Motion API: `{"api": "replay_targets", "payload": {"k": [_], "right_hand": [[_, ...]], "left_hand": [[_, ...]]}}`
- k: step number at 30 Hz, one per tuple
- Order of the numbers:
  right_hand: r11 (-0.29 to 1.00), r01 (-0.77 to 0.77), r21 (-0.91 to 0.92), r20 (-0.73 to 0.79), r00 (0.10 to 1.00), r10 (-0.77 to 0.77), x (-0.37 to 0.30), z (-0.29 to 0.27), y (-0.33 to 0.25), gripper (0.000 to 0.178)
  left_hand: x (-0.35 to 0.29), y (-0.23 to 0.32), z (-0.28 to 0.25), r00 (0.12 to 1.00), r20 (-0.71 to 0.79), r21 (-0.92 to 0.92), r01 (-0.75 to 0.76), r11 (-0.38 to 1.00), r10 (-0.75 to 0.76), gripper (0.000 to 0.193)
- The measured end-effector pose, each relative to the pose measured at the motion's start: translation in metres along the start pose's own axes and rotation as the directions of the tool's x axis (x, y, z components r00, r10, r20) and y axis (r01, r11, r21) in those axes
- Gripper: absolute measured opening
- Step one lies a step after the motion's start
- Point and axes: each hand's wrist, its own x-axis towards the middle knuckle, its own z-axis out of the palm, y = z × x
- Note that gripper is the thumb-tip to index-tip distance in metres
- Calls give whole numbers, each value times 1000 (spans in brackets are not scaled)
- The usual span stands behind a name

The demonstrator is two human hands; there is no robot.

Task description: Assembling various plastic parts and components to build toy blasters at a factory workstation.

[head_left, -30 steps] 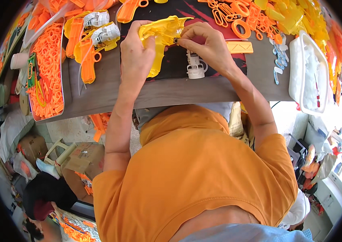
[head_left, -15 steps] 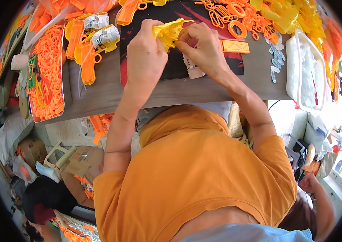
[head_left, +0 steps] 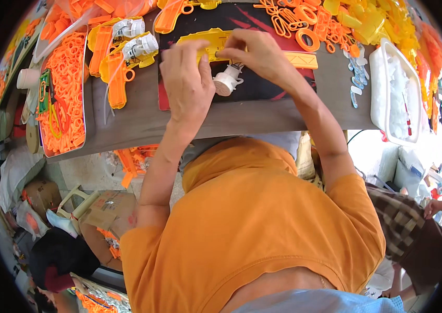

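Note:
A hollow yellow plastic shell half [head_left: 211,36] lies open side up on a black and red mat [head_left: 286,88]. At its left edge hovers my left hand [head_left: 185,78], thumb apart from the fingers, with nothing seen in it. My right hand [head_left: 260,49] reaches into the shell from the right, thumb and fingertips pinched at a small dark piece too tiny to name. Thin wires run under that hand to a white round plastic unit [head_left: 227,81], which sits just in front of the shell. Behind the right wrist shows a flat orange panel [head_left: 302,60].
At left stand a tray of orange parts [head_left: 65,104] and two yellow shells with white units [head_left: 140,47]. Orange rings [head_left: 307,39] and yellow parts [head_left: 367,23] pile up at the back right. A white bin [head_left: 380,94] stands at right, near another person [head_left: 414,224].
The yellow shell has come down from my raised hands onto the mat. My left hand has loosened from it. The white unit has shifted left and turned; the person at right has moved.

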Motion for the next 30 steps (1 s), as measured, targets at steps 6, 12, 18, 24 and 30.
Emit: {"api": "replay_targets", "payload": {"k": [6,12,18,24,30], "right_hand": [[971,104,-215,-249,956,-158,-53,-74,8,38],[764,-51,-643,-116,993,-32,-95,-99,51,47],[895,-84,-439,-232,972,-22,-95,-96,54,44],[797,106,-594,-86,977,-194,-89,-88,59,41],[786,130,-604,-78,972,-221,-89,-89,65,38]], "left_hand": [[4,-9,-4,985,170,-60,3,998,8,8],[31,-9,-6,850,496,-55,237,970,-179,25],[40,-7,-5,792,584,-1,220,975,-178,22],[29,-4,7,845,516,57,126,990,-137,18],[26,-15,3,844,524,-146,220,964,-113,19]]}}
